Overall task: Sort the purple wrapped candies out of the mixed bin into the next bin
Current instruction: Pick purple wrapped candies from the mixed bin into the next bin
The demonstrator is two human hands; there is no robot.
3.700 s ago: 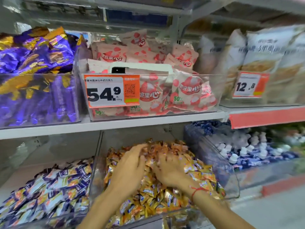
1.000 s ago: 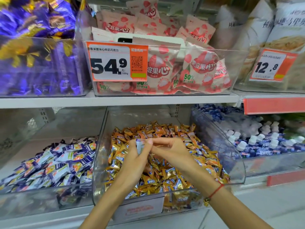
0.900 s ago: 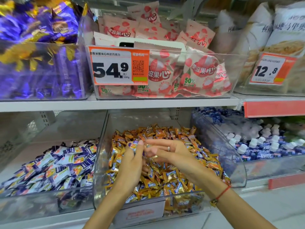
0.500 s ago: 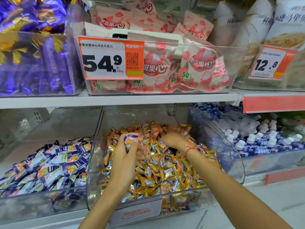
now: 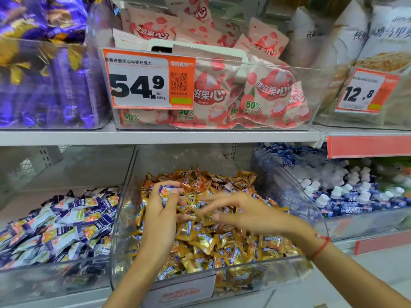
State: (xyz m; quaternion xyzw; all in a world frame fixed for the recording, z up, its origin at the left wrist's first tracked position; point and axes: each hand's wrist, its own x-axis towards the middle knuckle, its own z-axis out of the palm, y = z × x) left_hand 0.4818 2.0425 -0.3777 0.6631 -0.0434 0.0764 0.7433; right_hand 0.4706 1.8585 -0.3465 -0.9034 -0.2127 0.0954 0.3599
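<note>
A purple candy (image 5: 165, 192) is pinched in the left hand (image 5: 161, 215) over the mixed bin (image 5: 124, 218), the right hand (image 5: 242, 213) spread beside it; transfer to the bin on its left (image 5: 55, 276) is judged next.

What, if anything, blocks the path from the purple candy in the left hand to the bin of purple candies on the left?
Only the clear side wall of the mixed bin stands between. The left hand holds the purple candy about level with that wall's rim, and the purple bin is open on top.
</note>
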